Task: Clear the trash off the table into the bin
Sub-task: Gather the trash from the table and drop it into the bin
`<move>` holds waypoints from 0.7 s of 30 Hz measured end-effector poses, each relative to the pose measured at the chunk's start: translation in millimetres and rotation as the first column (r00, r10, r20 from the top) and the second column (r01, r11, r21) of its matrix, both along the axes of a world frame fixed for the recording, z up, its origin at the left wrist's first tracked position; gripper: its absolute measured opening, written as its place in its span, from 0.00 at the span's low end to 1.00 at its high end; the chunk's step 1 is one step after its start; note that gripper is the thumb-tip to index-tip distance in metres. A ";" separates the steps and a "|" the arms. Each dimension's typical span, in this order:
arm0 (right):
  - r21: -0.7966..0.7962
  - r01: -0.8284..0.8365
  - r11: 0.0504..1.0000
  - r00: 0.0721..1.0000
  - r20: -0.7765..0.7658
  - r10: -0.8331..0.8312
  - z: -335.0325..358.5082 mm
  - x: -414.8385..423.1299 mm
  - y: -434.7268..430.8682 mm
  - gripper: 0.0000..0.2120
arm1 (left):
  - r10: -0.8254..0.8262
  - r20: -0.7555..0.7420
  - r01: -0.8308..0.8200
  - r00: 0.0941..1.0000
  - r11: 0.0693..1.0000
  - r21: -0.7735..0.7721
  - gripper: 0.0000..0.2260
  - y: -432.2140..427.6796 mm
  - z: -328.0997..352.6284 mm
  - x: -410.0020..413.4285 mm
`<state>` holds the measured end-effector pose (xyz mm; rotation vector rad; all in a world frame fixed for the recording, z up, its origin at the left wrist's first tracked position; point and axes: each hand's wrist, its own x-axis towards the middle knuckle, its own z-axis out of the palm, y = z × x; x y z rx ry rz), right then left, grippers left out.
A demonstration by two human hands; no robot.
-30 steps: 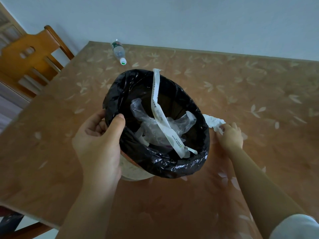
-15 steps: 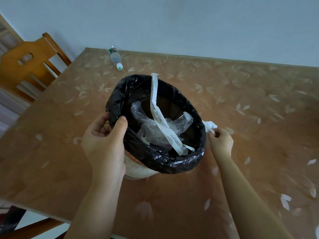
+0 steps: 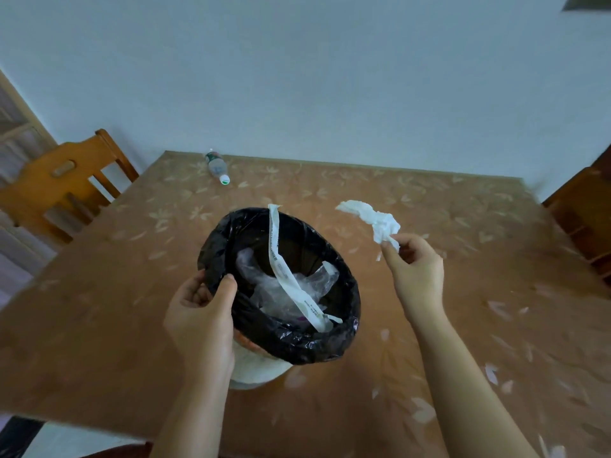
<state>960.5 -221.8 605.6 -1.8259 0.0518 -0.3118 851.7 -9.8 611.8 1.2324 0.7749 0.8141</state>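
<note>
A white bin lined with a black bag (image 3: 334,342) stands tilted on the brown table (image 3: 99,309). Inside it lie clear plastic wrap and a long white paper strip (image 3: 284,276) that leans over the far rim. My left hand (image 3: 201,312) grips the bin's near-left rim, thumb inside the liner. My right hand (image 3: 413,272) is raised to the right of the bin and pinches a crumpled white tissue (image 3: 373,219) between its fingertips, above table level. A small plastic bottle (image 3: 217,166) with a green label lies on its side at the table's far edge.
A wooden chair (image 3: 62,186) stands at the table's left side. Another piece of wooden furniture (image 3: 588,219) shows at the right edge. The wall runs right behind the table. The table's near edge is at the lower left.
My right hand picked the tissue off the table beside the bin and lifted it up and to the right. My left hand kept its hold on the rim. The camera tilted upward.
</note>
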 end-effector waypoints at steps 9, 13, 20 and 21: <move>-0.303 -0.560 0.771 0.824 -0.111 0.555 39.3 -51.0 47.8 0.07 | 0.025 0.046 -0.024 0.999 0.999 -0.028 0.08 0.9 16.4 -24.1; -0.383 -0.549 0.743 0.802 0.010 0.598 42.0 -62.5 68.9 0.14 | 0.086 0.034 -0.084 0.996 0.995 -0.050 0.06 9.1 22.5 -41.2; -0.594 -0.376 0.711 0.769 0.229 0.597 54.5 -71.5 102.6 0.11 | 0.258 0.052 -0.255 0.965 0.965 -0.055 0.05 39.0 43.5 -91.2; -0.605 -0.349 0.715 0.759 0.265 0.595 58.7 -75.3 110.1 0.10 | 0.270 0.070 -0.268 0.960 0.963 -0.039 0.05 44.9 48.2 -101.1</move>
